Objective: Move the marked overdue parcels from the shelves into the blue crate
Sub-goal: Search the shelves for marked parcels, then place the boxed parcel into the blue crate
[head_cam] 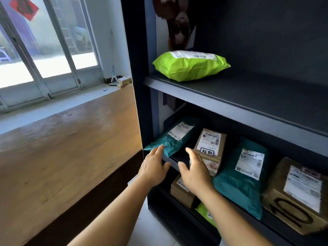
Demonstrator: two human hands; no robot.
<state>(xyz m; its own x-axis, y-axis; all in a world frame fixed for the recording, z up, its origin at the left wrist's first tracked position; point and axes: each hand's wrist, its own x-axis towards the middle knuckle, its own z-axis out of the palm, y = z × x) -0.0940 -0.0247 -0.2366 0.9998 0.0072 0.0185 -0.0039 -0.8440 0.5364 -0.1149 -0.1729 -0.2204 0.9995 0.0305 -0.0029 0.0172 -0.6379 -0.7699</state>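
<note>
A small brown box (211, 142) with a white shipping label and a handwritten marker tag lies on the middle shelf (177, 164). My right hand (193, 171) reaches toward it with straight fingers, its fingertips just left of the box. My left hand (156, 166) is open, its fingertips touching the near end of a teal mailer bag (170, 141) at the shelf's left end. Neither hand holds anything. The blue crate is not in view.
A second teal mailer (243, 176) and a brown box marked "10" (298, 196) lie further right on the same shelf. A lime-green bag (190, 65) sits on the shelf above. More parcels (182, 190) lie on the shelf below. A wooden counter (62, 148) stands to the left.
</note>
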